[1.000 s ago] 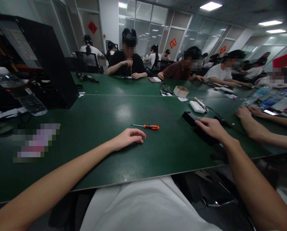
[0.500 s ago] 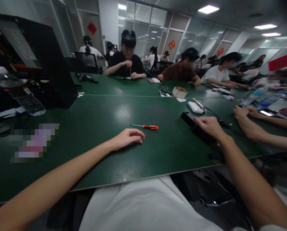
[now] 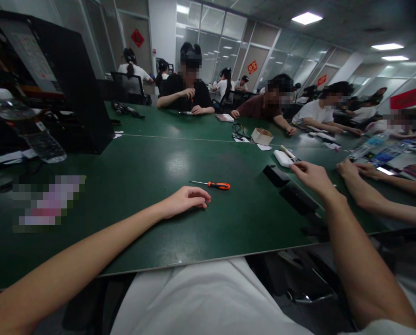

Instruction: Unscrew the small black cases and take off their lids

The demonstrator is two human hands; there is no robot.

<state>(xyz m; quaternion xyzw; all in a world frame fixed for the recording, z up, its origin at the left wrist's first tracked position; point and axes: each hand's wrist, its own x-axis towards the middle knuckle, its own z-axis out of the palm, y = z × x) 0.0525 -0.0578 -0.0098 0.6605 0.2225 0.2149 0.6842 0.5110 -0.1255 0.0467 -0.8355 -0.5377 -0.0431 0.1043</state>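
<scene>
My left hand (image 3: pixel 187 202) rests on the green table with its fingers loosely bent and apart, holding nothing. Just beyond its fingertips lies a screwdriver (image 3: pixel 219 185) with an orange and black handle, its thin shaft pointing left. Over the table's right part is my right hand (image 3: pixel 312 177), fingers stretched forward, with nothing visible in them. Its fingertips overlap the near edge of a white device (image 3: pixel 282 158) in the picture; whether they touch cannot be told. Left of this hand stands an open black box (image 3: pixel 276 175), and a longer black piece (image 3: pixel 298 200) lies nearer me.
A black computer case (image 3: pixel 68 88) and a plastic bottle (image 3: pixel 30 128) stand at the left. A small cardboard box (image 3: pixel 262 136) sits toward the far side. A neighbour's forearms (image 3: pixel 379 197) rest at the right. Other people sit across the table.
My right hand has come off the black box and shifted slightly right and away from it. The box stays on the table. My left hand and the screwdriver keep their places.
</scene>
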